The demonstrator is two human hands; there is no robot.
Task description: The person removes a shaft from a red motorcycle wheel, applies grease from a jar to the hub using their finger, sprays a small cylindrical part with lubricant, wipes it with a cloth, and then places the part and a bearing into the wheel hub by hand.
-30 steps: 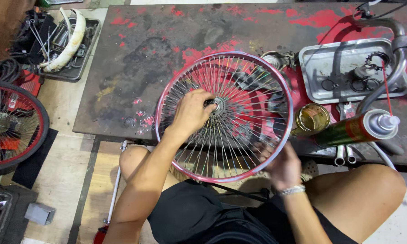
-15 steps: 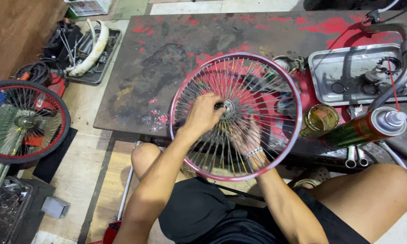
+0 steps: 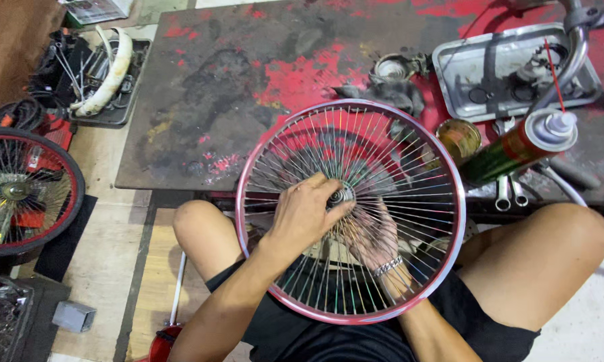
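A spoked bicycle wheel with a pink rim (image 3: pixel 449 184) lies flat over my lap and the near edge of the work table. My left hand (image 3: pixel 305 214) rests on top of the spokes, its fingers closed on the metal hub (image 3: pixel 342 196) at the centre. My right hand (image 3: pixel 375 238) is under the wheel, seen through the spokes, reaching up to the hub from below; a metal bracelet sits on that wrist. What its fingers grip is hidden by the spokes.
The dark, red-stained table (image 3: pixel 248 87) carries a metal tray (image 3: pixel 463 80) with small parts, a green spray can (image 3: pixel 516 147), a small round tin (image 3: pixel 459 137), wrenches (image 3: pixel 510 194) and a rag. Another wheel (image 3: pixel 20 194) and a box of parts (image 3: pixel 94 74) sit at the left.
My right hand moved from the wheel's near rim to under the spokes at the hub. The left hand stayed on the hub. The view shifted, so the wheel sits lower and more central.
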